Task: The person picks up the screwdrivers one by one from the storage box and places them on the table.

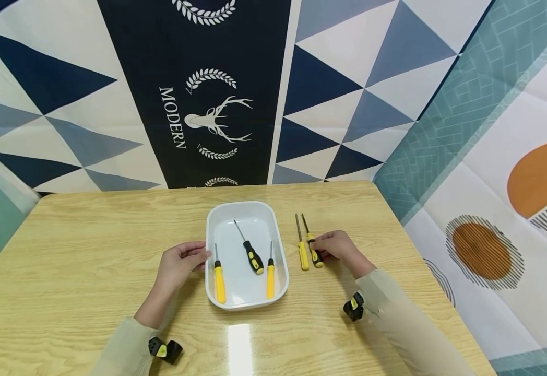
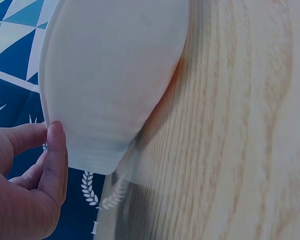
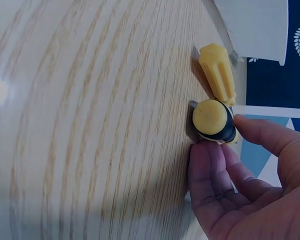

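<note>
A white tray (image 1: 247, 301) sits on the wooden table with three screwdrivers inside. A black-and-yellow screwdriver (image 1: 253, 258) lies tilted in the middle. Yellow-handled ones with black collars lie along the sides, a left screwdriver (image 1: 220, 284) and a right screwdriver (image 1: 271, 282). My left hand (image 1: 179, 266) pinches the tray's left rim (image 2: 46, 95) between thumb and fingers. To the tray's right, my right hand (image 1: 336, 245) pinches the handle of another black-and-yellow screwdriver (image 3: 210, 119), which lies on the table. Beside it rests an all-yellow-handled screwdriver (image 1: 304, 256), apart from my fingers.
The wooden table (image 1: 90, 245) runs back to a patterned cloth wall (image 1: 226, 94) with triangles and a deer head. Another printed cloth (image 1: 480, 250) hangs on the right. Small black devices are strapped at both wrists, including the right wrist device (image 1: 354, 307).
</note>
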